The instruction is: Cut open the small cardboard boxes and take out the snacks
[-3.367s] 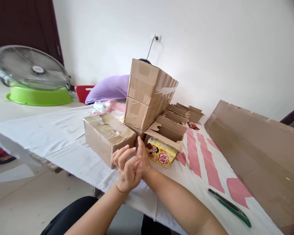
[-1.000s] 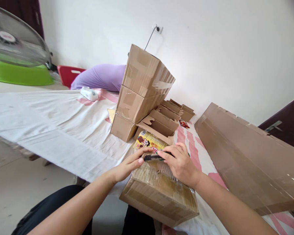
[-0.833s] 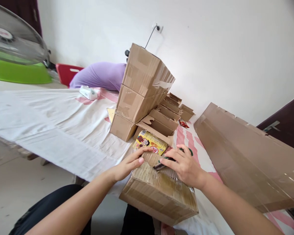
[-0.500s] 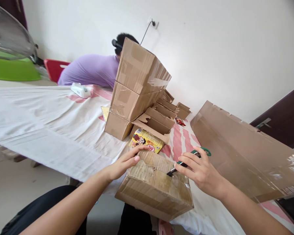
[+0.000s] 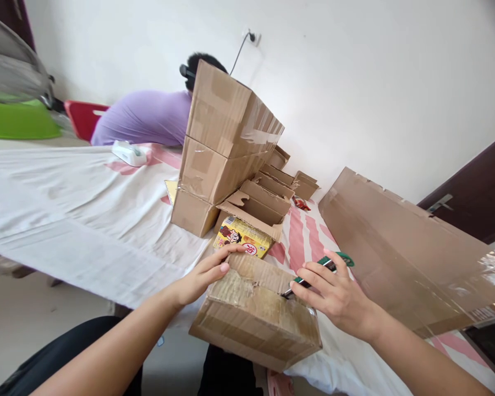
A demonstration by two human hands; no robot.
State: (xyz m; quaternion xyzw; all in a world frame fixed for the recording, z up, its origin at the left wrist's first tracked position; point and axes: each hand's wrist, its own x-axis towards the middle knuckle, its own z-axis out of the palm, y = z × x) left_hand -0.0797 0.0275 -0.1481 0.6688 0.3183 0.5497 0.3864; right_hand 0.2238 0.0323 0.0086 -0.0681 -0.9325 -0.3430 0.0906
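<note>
A worn, taped cardboard box point(image 5: 256, 324) sits at the table's near edge, tilted in view, its top partly torn along the middle. My left hand point(image 5: 208, 275) lies on the box's far left corner, fingers stretched out over the edge. In my right hand point(image 5: 334, 291) is a green utility knife point(image 5: 325, 265), gripped at a slant. Its tip meets the top of the box right of the middle; how deep the blade goes I cannot tell. Just beyond my left fingertips is a yellow printed carton panel point(image 5: 241, 236) with a cartoon figure.
Closed cardboard boxes point(image 5: 202, 165) are stacked beyond the left hand. Behind the panel run several opened boxes point(image 5: 264, 201). A large cardboard sheet point(image 5: 396, 253) stands at right. A white device point(image 5: 128, 154) lies on the cloth point(image 5: 86, 220). A person in purple point(image 5: 144, 115) leans behind the stack.
The whole view has shifted slightly. My right hand and the knife have moved a little to the right relative to the box. The left hand stays at its corner.
</note>
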